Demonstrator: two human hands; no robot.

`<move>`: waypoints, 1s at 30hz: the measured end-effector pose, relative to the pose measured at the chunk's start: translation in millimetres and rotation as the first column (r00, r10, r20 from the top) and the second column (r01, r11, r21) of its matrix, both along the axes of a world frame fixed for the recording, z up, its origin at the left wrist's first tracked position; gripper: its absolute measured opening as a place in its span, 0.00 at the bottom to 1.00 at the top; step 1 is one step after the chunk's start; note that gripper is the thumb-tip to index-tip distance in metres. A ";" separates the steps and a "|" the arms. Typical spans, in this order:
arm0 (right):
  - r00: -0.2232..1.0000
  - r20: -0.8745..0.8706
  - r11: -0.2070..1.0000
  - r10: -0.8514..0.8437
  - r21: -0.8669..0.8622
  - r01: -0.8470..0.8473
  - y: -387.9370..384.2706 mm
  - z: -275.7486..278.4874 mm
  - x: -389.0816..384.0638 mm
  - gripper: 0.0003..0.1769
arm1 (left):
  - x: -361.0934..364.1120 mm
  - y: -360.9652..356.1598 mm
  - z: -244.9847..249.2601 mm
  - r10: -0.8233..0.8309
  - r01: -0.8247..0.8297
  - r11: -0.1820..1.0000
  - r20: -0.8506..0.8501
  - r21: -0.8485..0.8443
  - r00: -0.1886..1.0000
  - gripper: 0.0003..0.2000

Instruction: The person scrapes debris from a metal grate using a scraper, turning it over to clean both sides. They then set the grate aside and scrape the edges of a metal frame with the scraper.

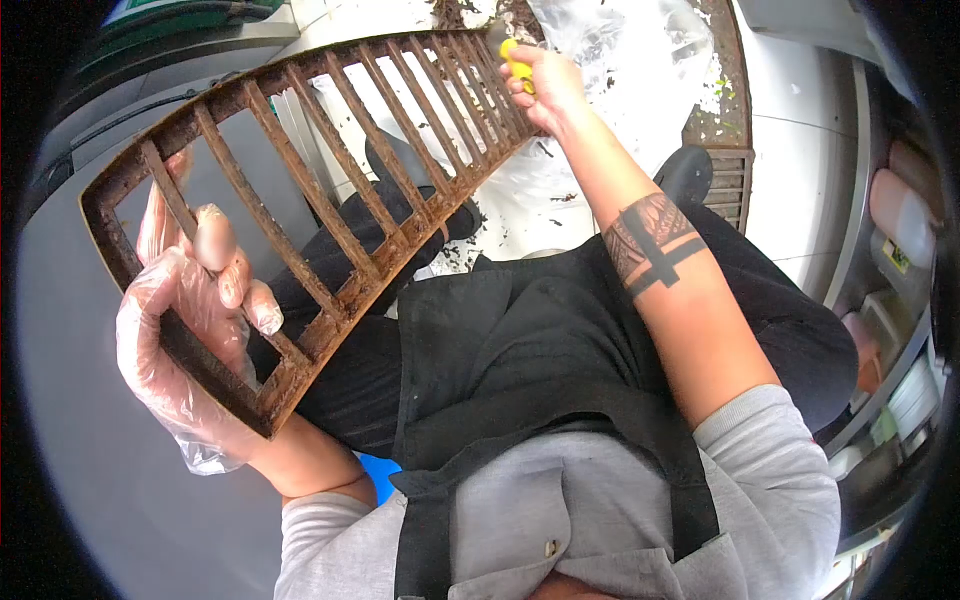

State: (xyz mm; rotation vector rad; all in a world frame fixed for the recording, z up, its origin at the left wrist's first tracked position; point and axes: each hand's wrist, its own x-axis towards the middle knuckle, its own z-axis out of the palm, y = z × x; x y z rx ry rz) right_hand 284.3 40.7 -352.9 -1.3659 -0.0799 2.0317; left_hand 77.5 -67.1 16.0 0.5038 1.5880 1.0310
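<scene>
A long, rusty metal drain grate (375, 275) with many slats is held up at a slant, from lower left to upper right. My left hand (190, 310), in a clear plastic glove, grips its near end, fingers threaded through the slats and around the end bar. At the far end, my bare right hand (552, 92) is closed around the yellow handle of a scraper (517, 68). The scraper's grey blade lies against the grate's far corner, partly hidden by the hand.
Clear plastic sheeting (625, 60) lies on the white tiled floor beyond the grate, with dark flakes scattered around. Another slatted grate (730, 185) is set in the floor at right. Shelving with containers (895, 205) stands at far right, and a grey surface (75, 330) at left.
</scene>
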 end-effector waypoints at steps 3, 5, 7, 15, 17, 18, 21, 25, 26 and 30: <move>0.948 0.279 0.957 0.151 0.201 -0.211 -5.8 9.0 10.4 0.19 | -2.8 -0.1 -0.9 0.009 -0.009 1.000 -0.020 0.002 1.000 0.38; 0.931 0.310 0.937 0.191 0.226 -0.267 -6.0 19.1 13.9 0.19 | -6.0 -1.2 -1.6 -0.009 0.009 1.000 0.017 0.014 1.000 0.38; 0.941 0.234 0.908 0.245 0.285 -0.307 -3.1 32.1 13.3 0.17 | -4.5 -0.6 -1.4 -0.005 0.005 1.000 0.015 0.020 1.000 0.38; 0.925 0.196 0.854 0.325 0.359 -0.376 -6.9 39.1 -8.9 0.15 | -4.7 0.4 -1.4 -0.008 0.007 1.000 0.037 0.010 0.999 0.38; 0.925 0.238 0.872 0.296 0.328 -0.364 -9.3 42.4 -16.6 0.14 | -3.3 0.1 -2.1 -0.023 0.022 0.999 0.029 0.027 0.999 0.39; 0.906 0.306 0.861 0.293 0.328 -0.389 -12.8 42.6 -21.8 0.15 | -3.4 -0.4 -2.0 -0.023 0.023 0.999 0.029 0.024 0.999 0.39; 0.498 0.865 0.544 0.057 0.391 -0.743 -18.3 50.0 -33.1 0.16 | -2.7 0.1 -1.9 -0.014 0.014 1.000 0.025 0.019 1.000 0.39; 0.311 0.939 0.454 0.145 0.216 -0.864 -9.3 63.7 -25.2 0.17 | 0.5 0.2 0.7 -0.002 0.002 1.000 0.017 0.020 1.000 0.38; 0.310 0.940 0.452 0.140 0.218 -0.865 -7.9 62.6 -21.0 0.17 | 1.1 0.2 0.9 0.009 -0.010 1.000 0.017 0.021 1.000 0.38; 0.665 0.704 0.644 0.249 0.392 -0.657 -11.5 55.9 -7.4 0.17 | 1.3 0.3 1.3 0.004 -0.004 1.000 0.016 0.016 1.000 0.38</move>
